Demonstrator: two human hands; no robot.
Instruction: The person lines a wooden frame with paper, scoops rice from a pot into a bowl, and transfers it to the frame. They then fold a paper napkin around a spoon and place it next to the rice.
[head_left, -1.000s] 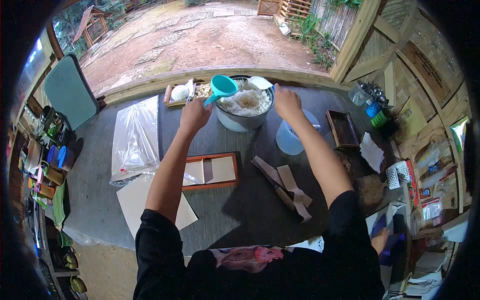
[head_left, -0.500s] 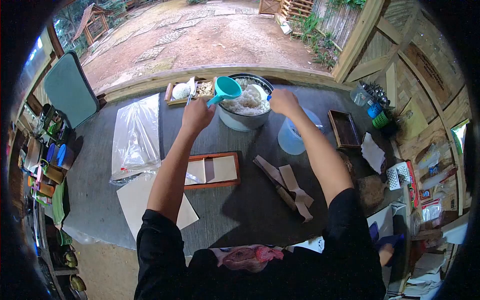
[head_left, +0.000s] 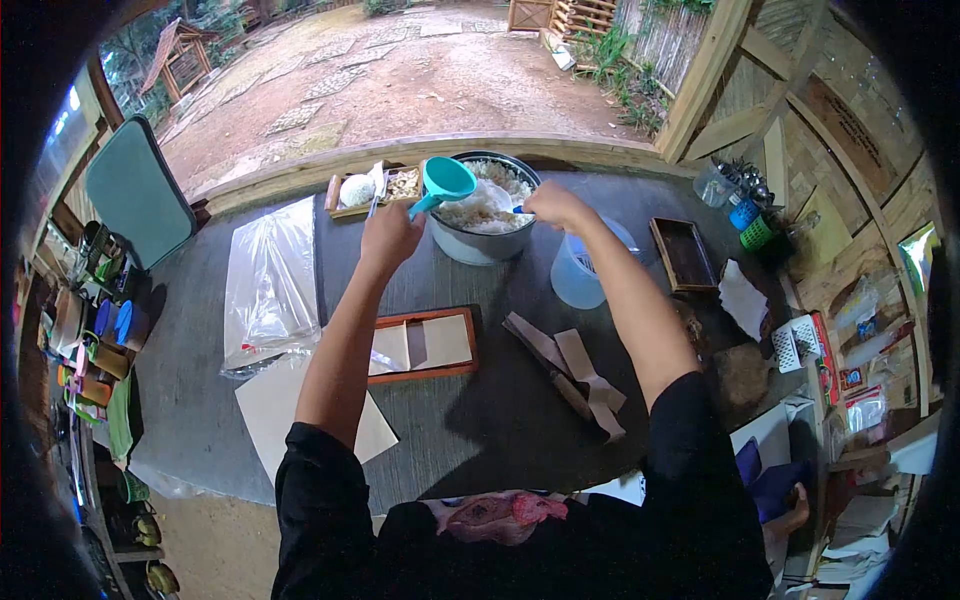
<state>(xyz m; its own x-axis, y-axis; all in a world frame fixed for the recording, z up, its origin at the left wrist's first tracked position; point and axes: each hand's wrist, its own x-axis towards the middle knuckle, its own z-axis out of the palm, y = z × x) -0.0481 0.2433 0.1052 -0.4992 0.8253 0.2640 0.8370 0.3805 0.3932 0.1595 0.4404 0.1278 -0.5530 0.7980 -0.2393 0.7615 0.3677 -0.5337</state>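
Rice [head_left: 512,180] lies in the pot [head_left: 482,247] for scooping—right hand [head_left: 560,206] clasping the blue-handled spoon [head_left: 518,209] dipped in it, left hand [head_left: 391,238] gripping the teal ladle [head_left: 449,178] beside the rim—and any lift calls for a level spoon.

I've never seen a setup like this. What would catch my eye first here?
Probably the bright turquoise ladle in the left hand, held over the rim of a big pot of white rice at the table's far edge. The right hand dips a spatula into that rice. Nearer the person, the red-brown rim of a divided tray stands out against the dark tabletop.
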